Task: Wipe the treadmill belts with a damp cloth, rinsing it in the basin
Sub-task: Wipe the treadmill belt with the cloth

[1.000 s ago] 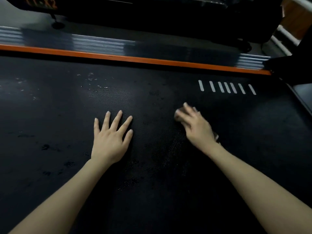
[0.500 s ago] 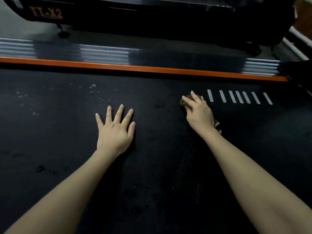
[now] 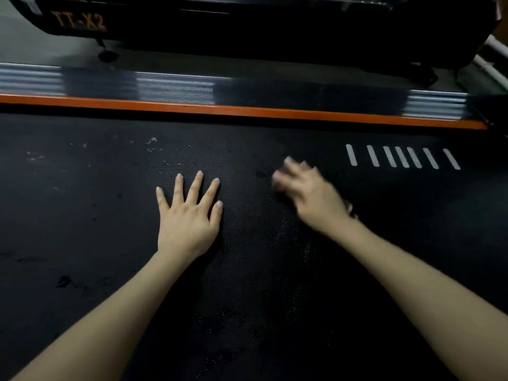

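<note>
Head view: right hand [image 3: 310, 196], blurred, presses cloth [image 3: 350, 209] on belt [image 3: 82, 215]; grip unclear.
Left hand [image 3: 189, 215]: spread flat, nine o'clock of cloth.
Risk: specks [image 3: 152, 140] at eleven o'clock get missed.

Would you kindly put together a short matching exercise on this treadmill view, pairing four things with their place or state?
Things:
1. left hand
2. right hand
3. orange strip
4. white dashes

States:
A. runs along the belt's far edge
B. flat on the belt, fingers spread
C. printed on the belt, right of both hands
D. blurred, over a mostly hidden cloth

Pairs: 1-B, 2-D, 3-A, 4-C
</note>
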Action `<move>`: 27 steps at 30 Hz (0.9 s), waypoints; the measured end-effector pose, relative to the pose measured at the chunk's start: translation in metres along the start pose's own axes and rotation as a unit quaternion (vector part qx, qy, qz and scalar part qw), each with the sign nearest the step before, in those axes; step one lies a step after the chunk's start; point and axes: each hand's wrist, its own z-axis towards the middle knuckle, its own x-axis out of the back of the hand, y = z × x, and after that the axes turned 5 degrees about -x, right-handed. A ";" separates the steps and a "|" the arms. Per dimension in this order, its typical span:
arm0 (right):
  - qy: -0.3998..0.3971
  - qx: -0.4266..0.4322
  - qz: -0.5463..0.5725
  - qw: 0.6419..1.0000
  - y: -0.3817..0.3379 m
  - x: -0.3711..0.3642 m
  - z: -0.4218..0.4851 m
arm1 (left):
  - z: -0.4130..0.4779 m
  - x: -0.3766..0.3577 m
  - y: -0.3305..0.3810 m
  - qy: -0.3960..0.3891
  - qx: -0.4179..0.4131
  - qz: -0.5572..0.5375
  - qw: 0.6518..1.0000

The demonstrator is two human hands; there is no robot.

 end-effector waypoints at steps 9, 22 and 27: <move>-0.023 0.079 0.037 0.996 -0.066 -0.027 -0.006 | 0.001 0.001 0.000 -0.003 -0.004 0.002 1.000; -0.012 -0.033 0.015 0.999 -0.039 -0.028 0.069 | 0.001 0.001 0.001 -0.003 -0.006 -0.003 1.000; -0.056 0.108 0.017 0.992 -0.025 -0.011 0.030 | 0.000 0.000 -0.001 0.000 -0.012 -0.009 1.000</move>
